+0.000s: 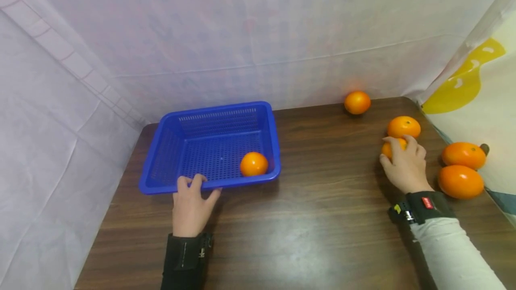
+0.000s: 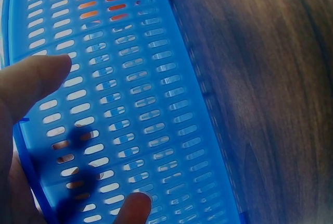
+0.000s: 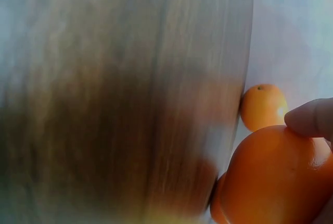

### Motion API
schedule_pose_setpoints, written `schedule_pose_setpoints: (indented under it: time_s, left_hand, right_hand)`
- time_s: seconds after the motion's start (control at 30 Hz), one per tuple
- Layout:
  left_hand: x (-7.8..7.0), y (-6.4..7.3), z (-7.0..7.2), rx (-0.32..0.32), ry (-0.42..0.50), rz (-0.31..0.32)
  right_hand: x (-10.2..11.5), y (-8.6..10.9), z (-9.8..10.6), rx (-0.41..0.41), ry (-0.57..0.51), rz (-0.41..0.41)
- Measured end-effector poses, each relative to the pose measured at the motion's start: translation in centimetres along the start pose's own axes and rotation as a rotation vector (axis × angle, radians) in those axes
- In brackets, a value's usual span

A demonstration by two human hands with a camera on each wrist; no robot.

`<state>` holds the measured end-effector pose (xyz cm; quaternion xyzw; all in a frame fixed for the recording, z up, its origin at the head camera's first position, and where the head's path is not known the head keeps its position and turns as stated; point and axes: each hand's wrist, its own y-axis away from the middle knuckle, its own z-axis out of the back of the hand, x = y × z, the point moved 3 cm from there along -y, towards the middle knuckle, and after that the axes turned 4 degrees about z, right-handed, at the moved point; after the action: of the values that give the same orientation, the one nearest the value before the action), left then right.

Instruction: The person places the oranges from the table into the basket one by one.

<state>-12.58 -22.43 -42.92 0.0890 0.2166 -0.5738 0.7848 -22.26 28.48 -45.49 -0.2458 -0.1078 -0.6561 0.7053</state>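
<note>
A blue plastic basket [image 1: 209, 187] with slotted walls stands on the left of the table, and one orange [image 1: 254, 164] lies inside it near its front right corner. My left hand [image 1: 192, 207] holds the basket's front rim, fingers over the edge and thumb outside; the left wrist view shows the slotted outer wall [image 2: 130, 99] close up. At the right, my right hand [image 1: 406, 167] grips an orange [image 3: 276, 177] from above, partly hidden by the fingers. Just behind it sits another orange [image 1: 404, 126]. I cannot tell whether the held one touches the table.
One orange [image 1: 357, 102] rests at the table's back edge near the white cloth [image 1: 250, 35]. Two more oranges, one behind [image 1: 463, 155] and one in front [image 1: 461, 181], lie beside my right wrist near the table's right edge. The brown wooden table [image 1: 322, 200] extends between my hands.
</note>
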Motion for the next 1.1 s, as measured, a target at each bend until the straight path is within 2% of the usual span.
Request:
schedule_pose_setpoints:
  time_s: [0.47, 0.87, 1.1]
  left_hand:
    - [0.0, 0.0, 0.1, 0.004, 0.005, -0.009]
    - [0.0, 0.0, 0.1, -0.001, 0.004, -0.006]
    - [0.0, 0.1, 0.0, -0.006, 0.008, -0.012]
  right_hand:
    - [1.8, -0.2, -0.2, 0.008, -0.029, 0.044]
    - [4.6, -1.1, -0.8, 0.033, -0.094, 0.154]
    - [6.0, -1.3, -1.4, 0.06, -0.118, 0.159]
